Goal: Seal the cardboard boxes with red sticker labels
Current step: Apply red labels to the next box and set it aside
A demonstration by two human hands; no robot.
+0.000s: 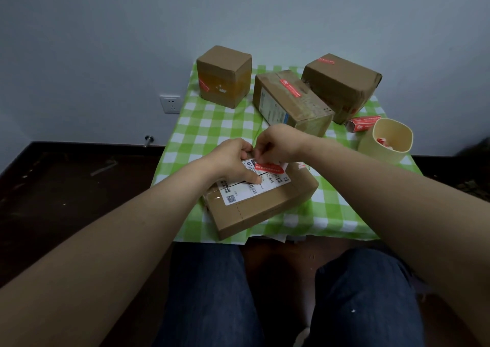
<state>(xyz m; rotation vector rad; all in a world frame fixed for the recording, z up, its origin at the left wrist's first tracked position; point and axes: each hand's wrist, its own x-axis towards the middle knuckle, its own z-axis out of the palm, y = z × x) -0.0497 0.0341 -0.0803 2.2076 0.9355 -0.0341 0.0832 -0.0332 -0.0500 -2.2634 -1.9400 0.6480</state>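
A flat cardboard box (261,209) with a white shipping label lies at the near edge of the green checked table (201,132). A red sticker label (269,167) sits on the white label, across the box's seam. My left hand (233,158) rests on the box top, its thumb pressing beside the sticker. My right hand (278,142) pinches the sticker's upper edge, where a white strip of backing (284,164) sticks out. Three more boxes stand behind, each with a red sticker: a cube (224,76), a long box (289,103) and a big box (342,81).
A cream cup (384,140) holding red and white scraps stands at the right edge. A red strip of stickers (363,124) lies behind it. My knees sit under the table's near edge. A wall socket (169,104) is at the left.
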